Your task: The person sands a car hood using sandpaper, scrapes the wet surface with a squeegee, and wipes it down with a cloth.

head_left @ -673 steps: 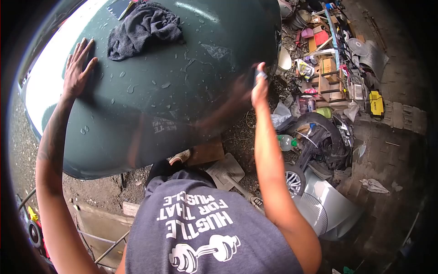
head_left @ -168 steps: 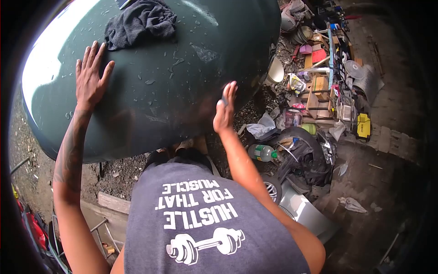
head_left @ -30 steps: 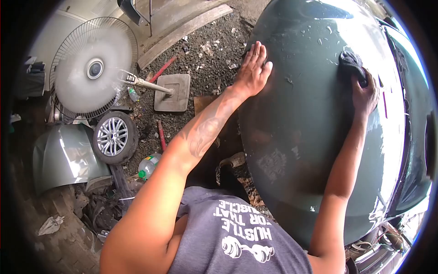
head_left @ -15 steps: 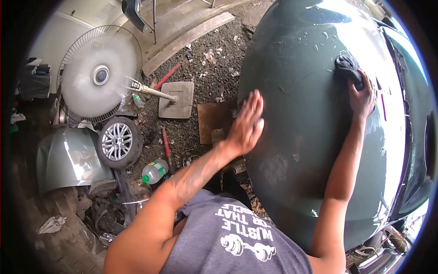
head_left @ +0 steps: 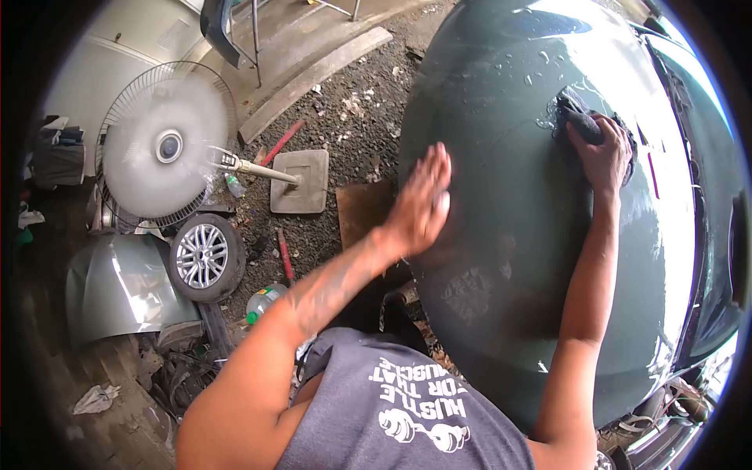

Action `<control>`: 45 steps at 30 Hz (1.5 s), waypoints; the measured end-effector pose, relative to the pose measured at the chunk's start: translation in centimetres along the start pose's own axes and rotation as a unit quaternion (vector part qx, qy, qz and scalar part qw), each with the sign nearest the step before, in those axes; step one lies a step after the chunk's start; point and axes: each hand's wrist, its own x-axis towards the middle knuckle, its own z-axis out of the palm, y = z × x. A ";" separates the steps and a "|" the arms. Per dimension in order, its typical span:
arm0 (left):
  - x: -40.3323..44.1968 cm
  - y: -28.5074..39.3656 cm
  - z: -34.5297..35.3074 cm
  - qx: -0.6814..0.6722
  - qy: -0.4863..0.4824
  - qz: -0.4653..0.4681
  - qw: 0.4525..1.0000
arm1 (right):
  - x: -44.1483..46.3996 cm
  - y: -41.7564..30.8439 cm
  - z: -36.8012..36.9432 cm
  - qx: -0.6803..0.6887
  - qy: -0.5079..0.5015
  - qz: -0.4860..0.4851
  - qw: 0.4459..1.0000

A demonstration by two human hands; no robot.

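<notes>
The dark green car hood (head_left: 501,204) has water drops on its upper part and a pale scuffed patch lower down. My left hand (head_left: 423,200) lies along the hood's left edge, fingers stretched out and slightly blurred; a small dark spot shows between thumb and fingers, too small to make out. Farther right, my right hand (head_left: 607,153) presses a bunched dark cloth (head_left: 578,117) onto the wet surface near the bright reflection. Its fingers are wrapped over the cloth.
A spinning fan (head_left: 168,145) on a square base (head_left: 300,182) stands at the left. Below it are a wheel (head_left: 205,257), a loose grey-green panel (head_left: 129,282) and a plastic bottle (head_left: 266,299). Red bars lie on the gravel. The windshield (head_left: 709,211) borders the hood's right side.
Since a second ago, my left hand has come down along the hood's edge. My right hand and the cloth have moved slightly left. Much earlier, the cloth lay loose on the hood.
</notes>
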 end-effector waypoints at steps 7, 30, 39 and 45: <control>0.8 -1.9 0.1 0.000 0.048 -0.018 0.999 | 0.5 0.1 0.2 0.008 0.009 0.012 1.000; -1.6 -1.1 -0.2 -0.016 0.037 -0.023 0.999 | 0.3 0.9 0.8 0.015 -0.015 0.015 1.000; 4.6 -5.1 -0.6 0.035 0.070 0.012 0.997 | -0.1 0.3 0.5 -0.019 0.007 0.007 1.000; 2.4 -1.9 -0.7 0.024 0.015 0.006 1.000 | -0.2 0.5 0.8 0.007 -0.001 0.006 1.000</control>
